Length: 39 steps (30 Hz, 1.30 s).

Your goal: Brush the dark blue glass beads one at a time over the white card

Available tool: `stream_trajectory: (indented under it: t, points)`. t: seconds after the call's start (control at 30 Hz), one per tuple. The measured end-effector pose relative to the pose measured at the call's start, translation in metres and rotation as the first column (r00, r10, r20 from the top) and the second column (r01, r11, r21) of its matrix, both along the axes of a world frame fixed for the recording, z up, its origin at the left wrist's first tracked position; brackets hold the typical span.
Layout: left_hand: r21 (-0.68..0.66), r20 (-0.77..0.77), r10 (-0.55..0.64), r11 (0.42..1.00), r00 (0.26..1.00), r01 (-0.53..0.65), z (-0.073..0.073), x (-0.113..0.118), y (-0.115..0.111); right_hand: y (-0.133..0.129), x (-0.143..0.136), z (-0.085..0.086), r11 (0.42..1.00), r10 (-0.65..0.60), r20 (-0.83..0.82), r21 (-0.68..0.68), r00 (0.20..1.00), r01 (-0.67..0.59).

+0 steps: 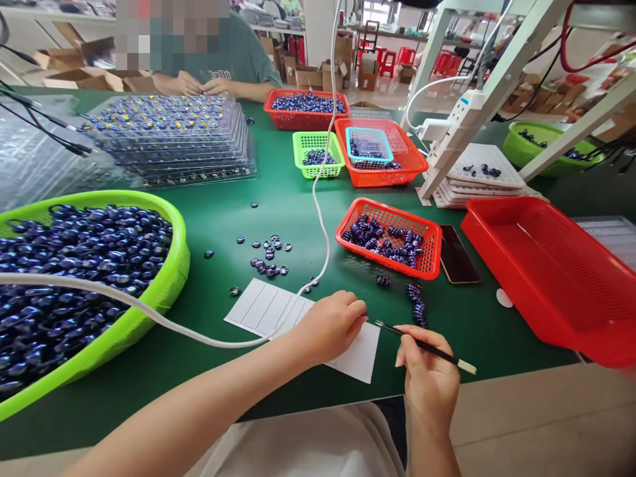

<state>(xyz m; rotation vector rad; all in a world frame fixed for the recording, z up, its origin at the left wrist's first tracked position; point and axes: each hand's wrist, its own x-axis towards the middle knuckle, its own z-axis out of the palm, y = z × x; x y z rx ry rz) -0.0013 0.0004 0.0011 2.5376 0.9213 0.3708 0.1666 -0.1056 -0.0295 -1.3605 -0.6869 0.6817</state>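
My left hand point(334, 326) is closed in a pinch above a white ruled paper point(268, 308). A bit of something dark shows at its fingertips, too small to name. Held like a pen in my right hand point(431, 371) is a thin black stick tool point(432, 348) with a pale rear end. Its light, narrow tip points at my left fingertips, with a small gap between. Just beyond my hands lie a row of dark shiny blue-purple pieces point(416, 305) and a short cluster of them point(383, 280). Loose dark oval pieces point(269, 253) are scattered past the paper.
A green basket point(179, 245) heaped with dark pieces stands at left, crossed by a white cable point(213, 341). A red-orange basket point(348, 246), a phone point(460, 255) and a red tray point(536, 278) are at right. Across the table, a person sits behind stacked clear trays point(199, 159).
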Motion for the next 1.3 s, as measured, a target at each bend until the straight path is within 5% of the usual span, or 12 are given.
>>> stream_trajectory:
  t: [0.1, 0.2, 0.43, 0.9, 1.13, 1.3]
  points:
    - [-0.002, 0.101, -0.019, 1.000, 0.995, 0.019, 0.001, -0.024, -0.015, 0.002, 0.006, 0.006, 0.944, 0.239, 0.066, -0.248, 0.969, -0.216]
    - [0.006, 0.177, -0.066, 0.998, 0.982, 0.066, -0.002, -0.038, -0.028, 0.006, 0.008, 0.015, 0.884, 0.338, 0.069, -0.365, 0.939, -0.292]
    - [0.067, 0.277, -0.303, 0.953, 0.912, 0.296, -0.010, -0.037, -0.032, 0.013, 0.008, 0.021, 0.869, 0.340, 0.050, -0.398, 0.939, -0.294]
    - [0.115, 0.200, -0.285, 0.957, 0.937, 0.267, -0.020, -0.038, -0.037, 0.012, 0.008, 0.019, 0.864, 0.330, 0.050, -0.419, 0.943, -0.279]
    - [-0.034, 0.321, -0.242, 0.963, 0.916, 0.267, -0.014, -0.039, -0.035, 0.011, 0.015, 0.012, 0.936, 0.230, -0.026, -0.270, 0.973, -0.228]
    - [-0.225, 0.347, 0.071, 0.974, 0.935, 0.009, -0.006, -0.033, -0.032, 0.009, 0.010, 0.003, 0.991, 0.119, -0.114, -0.045, 0.986, -0.125]
